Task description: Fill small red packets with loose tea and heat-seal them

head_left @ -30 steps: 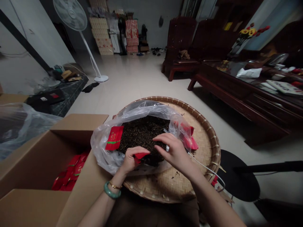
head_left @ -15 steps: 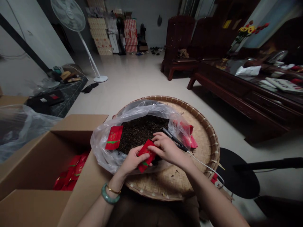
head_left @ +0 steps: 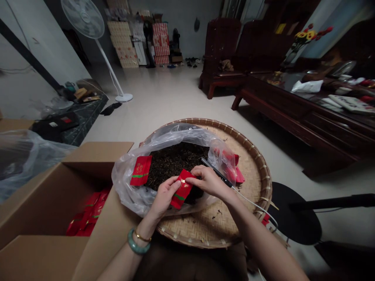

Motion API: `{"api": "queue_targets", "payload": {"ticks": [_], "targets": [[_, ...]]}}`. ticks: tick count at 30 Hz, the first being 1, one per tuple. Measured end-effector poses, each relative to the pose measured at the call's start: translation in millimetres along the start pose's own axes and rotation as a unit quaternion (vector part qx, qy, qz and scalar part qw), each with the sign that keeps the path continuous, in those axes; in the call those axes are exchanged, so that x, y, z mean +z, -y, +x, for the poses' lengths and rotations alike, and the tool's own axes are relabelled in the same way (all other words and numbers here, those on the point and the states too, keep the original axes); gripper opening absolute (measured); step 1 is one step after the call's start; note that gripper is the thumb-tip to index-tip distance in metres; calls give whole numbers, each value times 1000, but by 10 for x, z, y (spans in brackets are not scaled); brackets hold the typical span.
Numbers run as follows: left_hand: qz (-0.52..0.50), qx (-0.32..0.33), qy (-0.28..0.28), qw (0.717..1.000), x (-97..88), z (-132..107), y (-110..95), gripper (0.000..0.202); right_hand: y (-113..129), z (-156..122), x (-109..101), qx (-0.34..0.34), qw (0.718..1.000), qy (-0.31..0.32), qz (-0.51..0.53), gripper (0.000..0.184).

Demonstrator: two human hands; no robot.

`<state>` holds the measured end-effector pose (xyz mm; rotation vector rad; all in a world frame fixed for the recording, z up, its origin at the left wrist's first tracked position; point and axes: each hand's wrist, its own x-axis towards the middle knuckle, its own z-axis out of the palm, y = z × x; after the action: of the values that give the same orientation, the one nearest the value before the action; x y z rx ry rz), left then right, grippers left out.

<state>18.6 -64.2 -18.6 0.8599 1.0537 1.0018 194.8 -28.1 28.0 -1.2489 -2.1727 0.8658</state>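
Note:
Between my two hands is a small red packet [head_left: 181, 194] with a green stripe and gold marks. My left hand [head_left: 164, 194] pinches its left edge, and my right hand [head_left: 207, 180] grips its upper right corner. Below them lies an open clear plastic bag [head_left: 125, 183] of dark, dry tea leaves [head_left: 175, 158]. A second red packet [head_left: 141, 170] rests on the bag's left side. Just beyond my right hand, a black pen-like tool [head_left: 216, 173] with a white cord lies across the bag's edge. All this sits on a round woven bamboo tray [head_left: 249, 156].
An open cardboard box [head_left: 99, 152] with several red packets [head_left: 90, 212] stands at left. More red packets [head_left: 234, 168] lie on the tray's right. A black round base [head_left: 293, 214] is on the floor at right, near a dark wooden table [head_left: 307, 117]. A white fan [head_left: 124, 97] stands behind.
My fingers have shifted to the packet's edges, so more of its front shows. My right hand has moved slightly right and down. The packet stays over the bag.

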Motion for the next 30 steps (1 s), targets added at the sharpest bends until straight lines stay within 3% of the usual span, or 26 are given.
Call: {"api": "queue_targets", "payload": {"ticks": [5,9,12,16,20,24,30], "targets": [[-7,9,-18,1000,34,-11,21,49,-91,9,85,66,990,-50,114,10],[-25,-6,14,1000,52,-36,-35,54,-173,22,135,91,968,-94,216,16],[27,-22,59,998,19,-57,-57,58,-223,24,105,107,952,-104,266,20],[76,-56,68,993,-31,-77,-40,44,-258,30,71,127,940,-89,304,28],[95,-63,64,991,-13,-84,-39,39,-228,73,113,100,952,-122,264,37],[111,-64,88,988,27,-107,-54,37,-208,144,159,73,979,-102,160,29],[132,-74,105,983,-19,-143,-98,37,-258,196,203,55,981,-104,152,38]]}}
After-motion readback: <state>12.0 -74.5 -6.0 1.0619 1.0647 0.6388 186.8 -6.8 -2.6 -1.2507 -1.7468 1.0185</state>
